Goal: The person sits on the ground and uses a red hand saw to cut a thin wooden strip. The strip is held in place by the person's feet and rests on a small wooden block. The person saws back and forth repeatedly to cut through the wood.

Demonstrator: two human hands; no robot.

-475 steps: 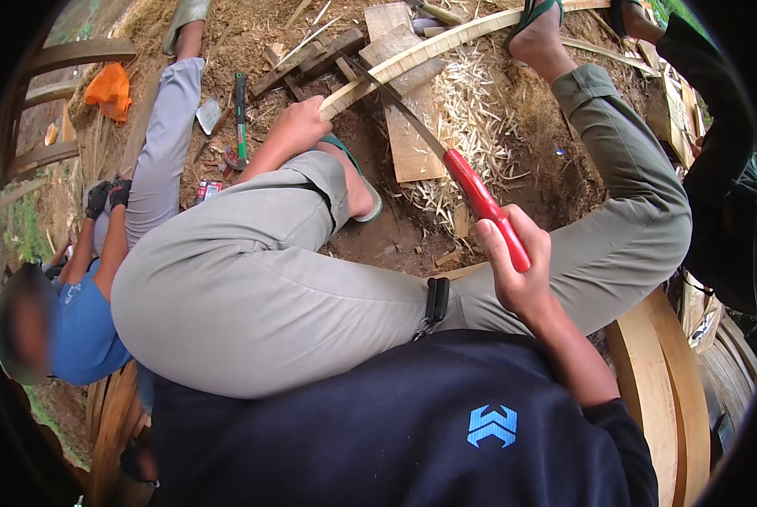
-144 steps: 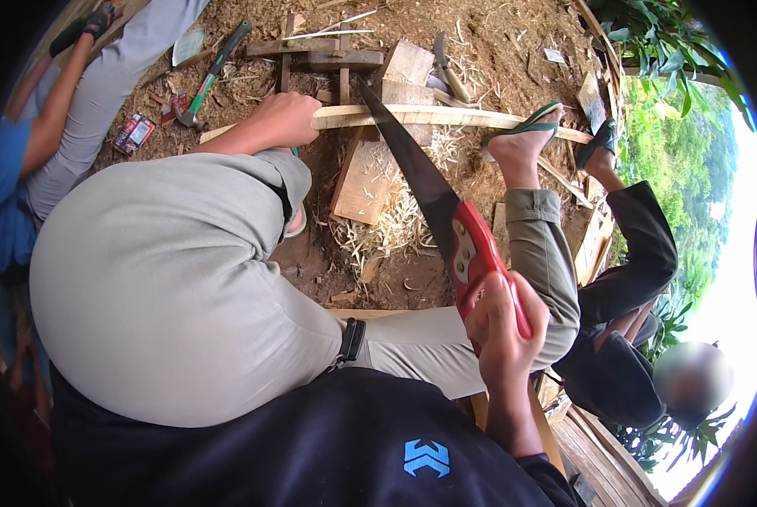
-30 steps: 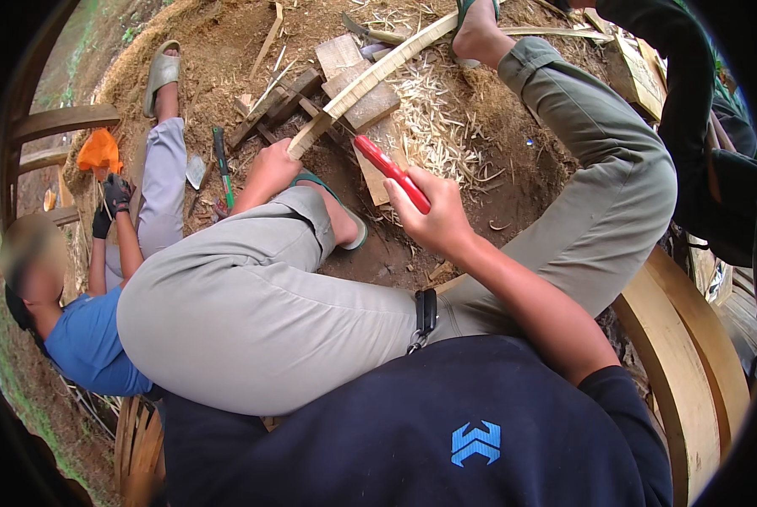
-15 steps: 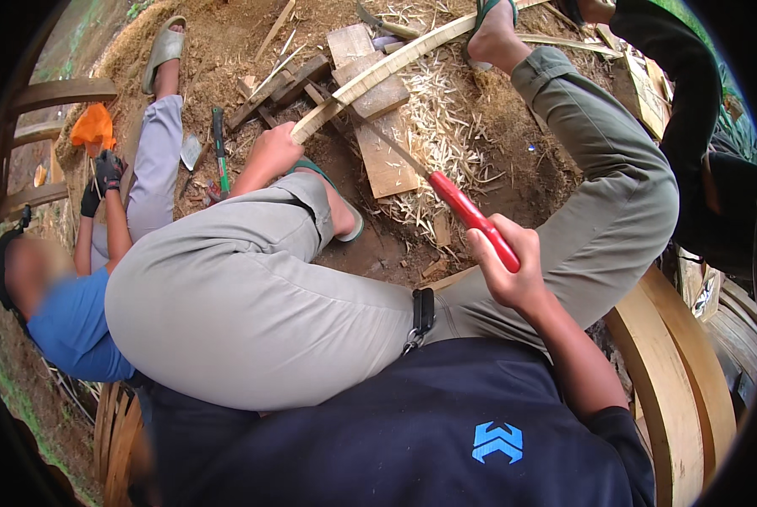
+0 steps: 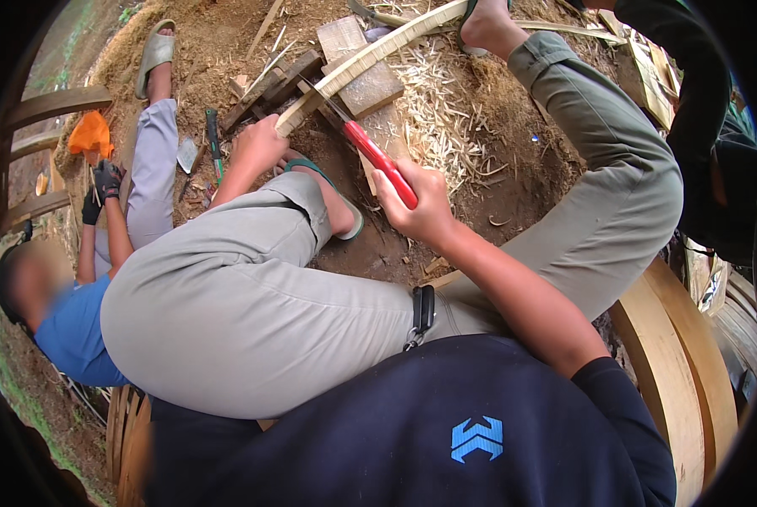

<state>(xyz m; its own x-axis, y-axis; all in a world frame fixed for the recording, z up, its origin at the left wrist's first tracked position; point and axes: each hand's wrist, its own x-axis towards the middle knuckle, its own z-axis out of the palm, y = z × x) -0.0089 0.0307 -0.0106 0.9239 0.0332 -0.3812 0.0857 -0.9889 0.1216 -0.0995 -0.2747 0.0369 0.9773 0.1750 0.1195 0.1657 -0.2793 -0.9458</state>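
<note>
A long, pale, curved wood strip (image 5: 377,51) rests across a wood block (image 5: 371,91). Its near end lies in my left hand (image 5: 258,148), fingers closed round it. My right hand (image 5: 416,198) grips the red handle of a narrow-bladed tool (image 5: 380,162). The thin blade crosses the strip just beyond my left hand, its tip showing past the far edge. Whether the blade is toothed I cannot tell. My sandalled foot (image 5: 490,29) is at the strip's far end.
Shavings (image 5: 446,118) cover the dirt around the block. Left of it lie scrap pieces (image 5: 273,89) and a green-and-black handled tool (image 5: 215,144). A gloved co-worker (image 5: 78,317) sits at the left by an orange cloth (image 5: 91,135). Curved boards (image 5: 670,380) lie at the right.
My right hand has pushed the red-handled tool forward and left, so more of its blade has passed over the strip. My left hand still holds the strip, which has shifted slightly left in view.
</note>
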